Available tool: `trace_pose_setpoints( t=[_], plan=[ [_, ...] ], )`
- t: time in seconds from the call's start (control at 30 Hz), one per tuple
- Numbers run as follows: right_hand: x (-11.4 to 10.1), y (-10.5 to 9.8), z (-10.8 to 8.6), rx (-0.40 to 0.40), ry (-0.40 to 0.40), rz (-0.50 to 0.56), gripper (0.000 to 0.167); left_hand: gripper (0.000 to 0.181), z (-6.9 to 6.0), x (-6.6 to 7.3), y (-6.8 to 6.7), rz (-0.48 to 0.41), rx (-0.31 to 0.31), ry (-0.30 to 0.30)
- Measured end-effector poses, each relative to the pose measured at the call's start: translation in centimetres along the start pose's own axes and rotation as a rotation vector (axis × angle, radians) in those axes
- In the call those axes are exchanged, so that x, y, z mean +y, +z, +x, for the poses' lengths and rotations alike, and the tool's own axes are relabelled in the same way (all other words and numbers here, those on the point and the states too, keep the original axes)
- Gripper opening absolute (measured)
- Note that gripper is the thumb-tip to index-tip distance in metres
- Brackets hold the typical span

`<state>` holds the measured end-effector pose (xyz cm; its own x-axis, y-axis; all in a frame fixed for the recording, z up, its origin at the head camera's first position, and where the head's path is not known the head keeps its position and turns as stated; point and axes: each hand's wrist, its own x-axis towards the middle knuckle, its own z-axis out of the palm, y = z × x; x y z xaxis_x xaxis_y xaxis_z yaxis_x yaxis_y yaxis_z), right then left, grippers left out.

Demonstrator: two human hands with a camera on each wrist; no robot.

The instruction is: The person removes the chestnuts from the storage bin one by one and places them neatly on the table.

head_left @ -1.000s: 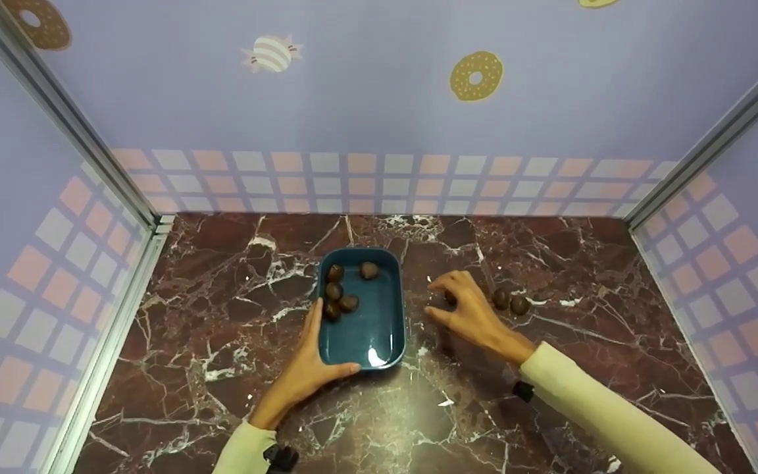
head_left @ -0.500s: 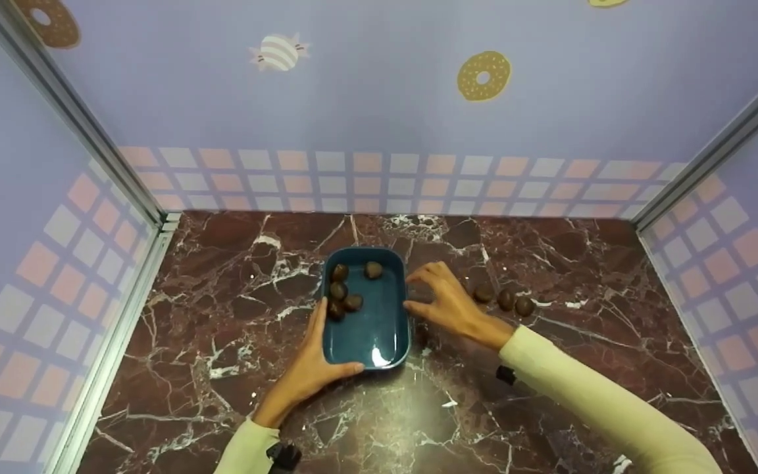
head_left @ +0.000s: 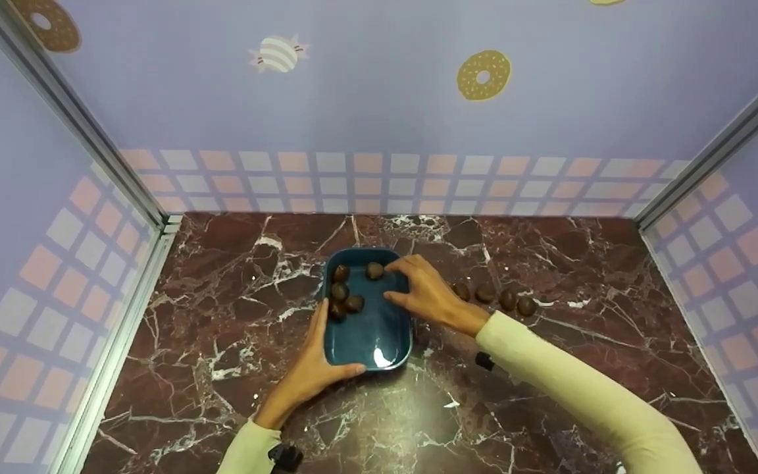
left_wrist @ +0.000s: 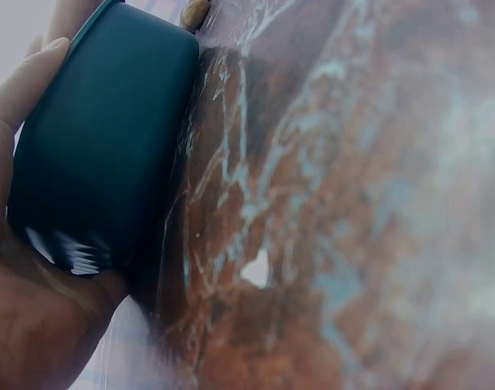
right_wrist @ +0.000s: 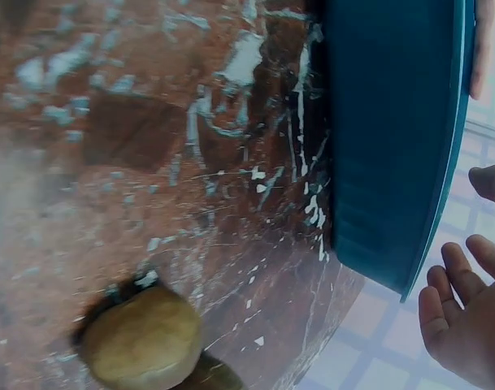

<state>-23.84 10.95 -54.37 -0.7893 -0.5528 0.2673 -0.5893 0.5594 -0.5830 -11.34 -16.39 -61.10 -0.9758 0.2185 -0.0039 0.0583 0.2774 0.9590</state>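
A deep blue rectangular dish [head_left: 369, 336] stands on the marble top, holding several round brown nuts [head_left: 339, 291] that look like chestnuts. My left hand [head_left: 310, 362] grips its near left corner, fingers along the left wall and thumb at the front rim. Over the right rim reaches my right hand [head_left: 426, 289], thumb and fingers parted. A single chestnut [head_left: 374, 270] lies in the dish just left of those fingertips. In the right wrist view, the right hand [right_wrist: 475, 317] shows nothing between thumb and fingers. The left thumb [left_wrist: 36, 77] lies against the dish wall in the left wrist view.
To the right of the dish, several more chestnuts [head_left: 508, 299] lie in a row on the dark red marble surface [head_left: 234, 408]. Patterned lilac panels stand behind [head_left: 379, 99] and at both sides, joined by metal corner strips.
My right hand has moved left from beside the chestnut row to over the dish's right rim, uncovering chestnuts behind it. The left hand keeps its grip on the dish.
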Motion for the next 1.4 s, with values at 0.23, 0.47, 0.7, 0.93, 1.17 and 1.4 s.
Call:
trace_pose_setpoints(
  t=[0.23, 0.47, 0.7, 0.93, 1.17, 1.4],
  plan=[
    [0.3, 1.1, 1.6, -0.051, 0.047, 0.050, 0.035, 0.145, -0.1, -0.1, 0.2, -0.020, -0.008, -0.001],
    [0.4, 1.9, 2.4, -0.009, 0.080, -0.061, 0.040, 0.146, -0.2, 0.0, 0.5, -0.015, -0.019, -0.015],
    [0.2, 2.0, 2.9, 0.030, 0.047, -0.085, 0.045, 0.146, -0.3, 0.0, 0.5, 0.006, -0.010, -0.013],
    [0.5, 3.0, 3.2, -0.071, 0.039, -0.104, 0.047, 0.147, -0.2, 0.0, 0.5, 0.005, 0.000, -0.007],
    [0.6, 4.0, 3.3, -0.108, -0.077, -0.306, 0.035, 0.147, 0.0, 0.0, 0.4, 0.003, -0.002, 0.008],
    [0.3, 4.1, 3.2, -0.148, -0.164, -0.396, 0.028, 0.147, 0.0, 0.0, 0.1, -0.004, 0.007, 0.021]
  ],
)
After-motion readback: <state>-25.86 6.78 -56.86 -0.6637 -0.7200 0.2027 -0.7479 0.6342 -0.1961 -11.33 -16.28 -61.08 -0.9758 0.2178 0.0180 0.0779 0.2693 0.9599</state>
